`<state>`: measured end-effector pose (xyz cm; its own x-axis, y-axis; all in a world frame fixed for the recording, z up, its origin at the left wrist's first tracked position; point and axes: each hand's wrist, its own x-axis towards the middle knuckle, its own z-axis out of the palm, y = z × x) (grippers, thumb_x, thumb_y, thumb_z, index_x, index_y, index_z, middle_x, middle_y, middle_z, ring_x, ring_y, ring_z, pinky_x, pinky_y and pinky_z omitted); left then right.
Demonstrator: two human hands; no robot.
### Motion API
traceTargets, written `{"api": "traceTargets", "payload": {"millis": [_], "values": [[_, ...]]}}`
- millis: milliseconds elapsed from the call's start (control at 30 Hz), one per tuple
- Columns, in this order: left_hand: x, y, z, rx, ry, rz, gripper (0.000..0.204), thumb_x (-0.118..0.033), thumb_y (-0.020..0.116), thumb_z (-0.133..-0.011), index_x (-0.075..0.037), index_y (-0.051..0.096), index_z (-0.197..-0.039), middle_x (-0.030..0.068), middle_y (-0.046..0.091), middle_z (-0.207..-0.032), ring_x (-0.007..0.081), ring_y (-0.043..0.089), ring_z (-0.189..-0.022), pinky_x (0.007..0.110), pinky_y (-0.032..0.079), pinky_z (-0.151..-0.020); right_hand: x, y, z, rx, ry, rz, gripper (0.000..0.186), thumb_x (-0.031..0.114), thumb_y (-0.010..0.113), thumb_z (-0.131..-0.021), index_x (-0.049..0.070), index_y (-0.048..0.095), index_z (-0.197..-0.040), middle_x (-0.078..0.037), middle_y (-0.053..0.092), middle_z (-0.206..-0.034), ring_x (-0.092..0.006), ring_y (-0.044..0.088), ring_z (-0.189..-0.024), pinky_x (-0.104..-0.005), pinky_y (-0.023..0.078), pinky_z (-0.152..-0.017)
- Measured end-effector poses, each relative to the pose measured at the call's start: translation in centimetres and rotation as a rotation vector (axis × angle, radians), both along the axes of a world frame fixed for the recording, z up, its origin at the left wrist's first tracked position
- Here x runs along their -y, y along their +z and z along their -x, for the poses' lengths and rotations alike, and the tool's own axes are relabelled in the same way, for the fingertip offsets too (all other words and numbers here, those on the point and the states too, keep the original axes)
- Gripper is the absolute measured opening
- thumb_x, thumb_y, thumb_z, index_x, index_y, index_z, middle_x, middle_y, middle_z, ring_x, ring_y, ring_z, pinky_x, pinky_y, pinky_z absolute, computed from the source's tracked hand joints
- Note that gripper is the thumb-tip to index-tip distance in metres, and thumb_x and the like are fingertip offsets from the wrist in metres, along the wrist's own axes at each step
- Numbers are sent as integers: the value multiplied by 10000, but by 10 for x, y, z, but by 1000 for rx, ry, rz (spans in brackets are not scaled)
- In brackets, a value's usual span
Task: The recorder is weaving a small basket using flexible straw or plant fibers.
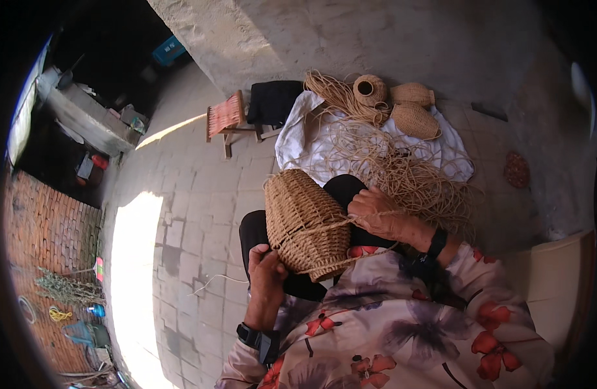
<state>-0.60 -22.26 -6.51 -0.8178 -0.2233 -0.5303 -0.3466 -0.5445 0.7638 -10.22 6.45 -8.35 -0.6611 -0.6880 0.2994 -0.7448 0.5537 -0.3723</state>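
Observation:
A tan woven basket (306, 217) lies tilted across my lap, on my dark-trousered knees. My left hand (266, 269) is closed on its lower left side, with the fingertips pressed against the weave. To the right of the basket, my right hand (378, 215) is closed round a twisted straw cord (327, 225) that runs back to the basket's wall. A second length of cord (350, 262) stretches from the basket's near end toward my right side. What the fingers of my right hand do underneath is hidden. A thin loose strand (220, 277) sticks out beyond my left hand.
Ahead, a white cloth (298, 146) bears a heap of loose cord (402, 165) and several finished woven vessels (414, 120). A small folding stool (226, 117) stands left of it, beside a dark cloth (272, 100). A wall (376, 39) rises behind; a brick wall (52, 223) is far left.

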Motion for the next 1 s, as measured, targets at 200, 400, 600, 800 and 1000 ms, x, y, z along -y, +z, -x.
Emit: {"api": "traceTargets", "payload": {"millis": [200, 400, 600, 800, 1000], "values": [[-1, 0, 0, -35, -5, 10, 173, -39, 532, -874, -151, 458, -984, -4, 523, -724, 88, 485, -500, 207, 387, -444, 5, -1, -6, 236, -28, 124, 107, 136, 576, -822, 71, 536, -898, -84, 526, -791, -263, 526, -800, -374, 365, -764], [0, -3, 0, -65, -12, -4, 167, -37, 530, -877, -148, 461, -981, -5, 521, -697, 89, 485, -488, 212, 384, -435, 11, 13, -15, -47, -34, 76, 90, 130, 593, -810, 81, 518, -816, -73, 533, -733, -274, 536, -745, -403, 366, -740], [-1, 0, 0, -104, -14, 12, 168, -31, 530, -874, -147, 451, -966, -18, 480, -670, 83, 443, -474, 209, 359, -428, -50, -42, 10, -87, -471, -86, 103, 98, 582, -799, 66, 557, -894, -102, 544, -829, -269, 523, -853, -407, 360, -764], [-1, 4, 1, -52, -17, 23, 181, -31, 527, -870, -154, 443, -974, -27, 468, -667, 75, 440, -500, 204, 343, -430, 1, 4, 0, -251, -253, 113, 131, 118, 615, -776, 81, 578, -896, -78, 503, -961, -257, 489, -916, -416, 358, -845], [1, 6, -2, -36, 11, 25, 195, -29, 529, -870, -157, 440, -987, -30, 465, -670, 75, 431, -500, 205, 337, -433, -15, -2, 6, -271, -94, 98, 92, 96, 630, -727, 81, 562, -787, -62, 476, -798, -228, 501, -881, -421, 349, -882]]}}
